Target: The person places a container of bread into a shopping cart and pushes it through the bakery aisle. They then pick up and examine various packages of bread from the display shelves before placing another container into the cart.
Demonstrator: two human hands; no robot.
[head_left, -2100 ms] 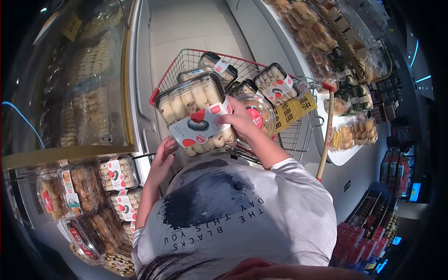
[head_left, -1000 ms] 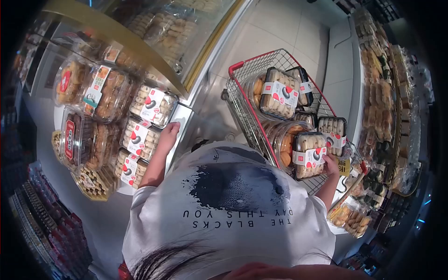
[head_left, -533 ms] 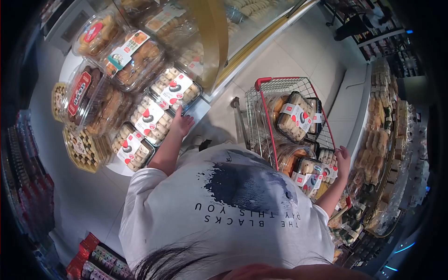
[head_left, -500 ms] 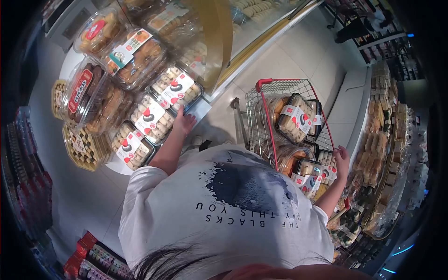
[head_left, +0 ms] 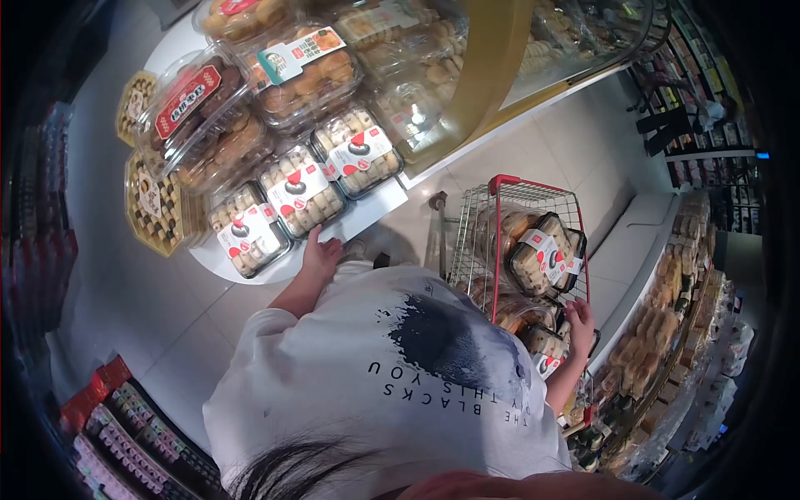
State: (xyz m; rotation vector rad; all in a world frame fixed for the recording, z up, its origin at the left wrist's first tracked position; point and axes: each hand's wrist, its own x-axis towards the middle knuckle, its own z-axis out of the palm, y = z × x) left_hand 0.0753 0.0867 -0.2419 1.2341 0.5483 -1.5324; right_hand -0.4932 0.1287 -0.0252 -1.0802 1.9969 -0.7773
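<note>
My left hand (head_left: 322, 254) is open with nothing in it, fingers loosely spread at the front edge of a white display table (head_left: 383, 204). Its fingertips point at the near end of the middle clear box of pastries (head_left: 298, 190). Matching pastry boxes stand on either side of that one, to the left (head_left: 247, 232) and to the right (head_left: 357, 152). Over the near right side of a red-trimmed wire shopping cart (head_left: 498, 250), my right hand (head_left: 577, 321) is open, fingers slightly bent. Close to it in the cart lie more packed pastries, one box (head_left: 546, 254) resting tilted on top.
Behind the small boxes are stacked clear tubs of round pastries (head_left: 308, 87) and dark pastries (head_left: 192, 100). Octagonal boxes (head_left: 154, 204) stand at the table's left. A gold-edged counter (head_left: 475, 92) runs beyond. Shelves of packaged bread (head_left: 642, 350) line the right side.
The view has shifted, and the table and cart sit differently in it. My left hand has drawn back from beside the right-hand box toward me. The three small boxes keep their places.
</note>
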